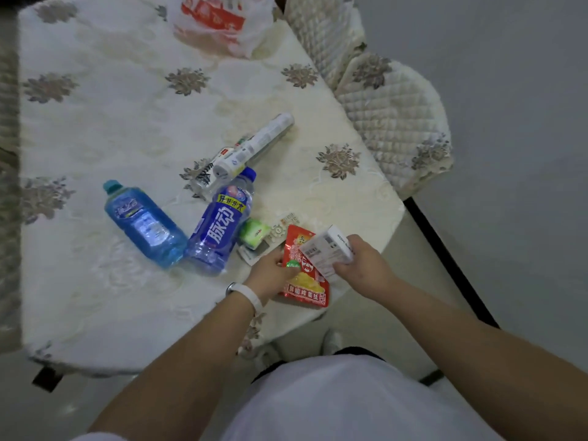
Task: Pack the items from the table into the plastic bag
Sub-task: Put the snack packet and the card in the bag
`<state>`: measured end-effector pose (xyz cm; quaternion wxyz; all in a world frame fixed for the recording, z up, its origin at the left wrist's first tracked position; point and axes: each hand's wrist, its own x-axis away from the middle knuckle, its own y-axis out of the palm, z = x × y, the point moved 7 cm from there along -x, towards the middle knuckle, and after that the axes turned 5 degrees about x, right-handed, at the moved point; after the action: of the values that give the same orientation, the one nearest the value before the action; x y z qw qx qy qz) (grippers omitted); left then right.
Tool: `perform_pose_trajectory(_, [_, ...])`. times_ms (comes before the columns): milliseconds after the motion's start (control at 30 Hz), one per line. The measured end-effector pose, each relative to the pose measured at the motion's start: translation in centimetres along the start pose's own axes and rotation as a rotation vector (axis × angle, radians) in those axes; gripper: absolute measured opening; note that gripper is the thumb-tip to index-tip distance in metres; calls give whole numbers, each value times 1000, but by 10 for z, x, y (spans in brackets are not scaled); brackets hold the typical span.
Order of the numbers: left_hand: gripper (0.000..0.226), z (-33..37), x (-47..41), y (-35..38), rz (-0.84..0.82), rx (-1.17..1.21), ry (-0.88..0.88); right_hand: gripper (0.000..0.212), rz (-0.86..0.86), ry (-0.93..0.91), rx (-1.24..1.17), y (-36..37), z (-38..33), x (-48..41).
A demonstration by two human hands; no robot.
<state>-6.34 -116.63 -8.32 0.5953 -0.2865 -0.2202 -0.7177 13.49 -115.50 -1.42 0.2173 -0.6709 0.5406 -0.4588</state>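
Note:
My right hand (362, 265) grips a small white box (327, 249) above the table's near right corner. My left hand (270, 275) pinches the left edge of a red snack packet (307, 281), which lies partly under the box. To the left lie two blue bottles, one pale blue (143, 224) and one with a purple-blue label (222, 224). A green-and-white small pack (251, 233) rests beside them, on a flat white item (280, 230). A white tube (254, 144) lies farther back over a striped packet (206, 173). The white-and-red plastic bag (219, 23) sits at the table's far edge.
The table (111, 106) wears a cream floral cloth. A quilted chair cover (391, 109) stands at the right side. My left wrist carries a white band (248, 294). Grey floor lies to the right.

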Motion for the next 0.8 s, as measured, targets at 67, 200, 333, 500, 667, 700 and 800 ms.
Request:
perform_pose_trajectory(67, [11,-3,-3,6,21,-19,3,24,12,22,-63,-6,11,7])
perform_pose_trajectory(200, [14,-4,-3,23,30,-41,11,23,55,87,-187,-20,37,16])
perform_pose_trajectory(333, [15,10,6,35,85,-18,41,24,88,96,-325,-32,62,22])
perform_pose_trajectory(500, [12,41,15,71,151,61,103,30,141,86,-520,-80,100,25])
perform_pose_trajectory(667, [16,79,22,133,201,136,140,32,210,40,-648,-153,144,18])
perform_pose_trajectory(700, [16,88,23,149,202,148,150,30,221,28,-668,-168,154,17])
perform_pose_trajectory(800, [20,116,26,202,172,225,162,29,248,-6,-716,-208,185,12])
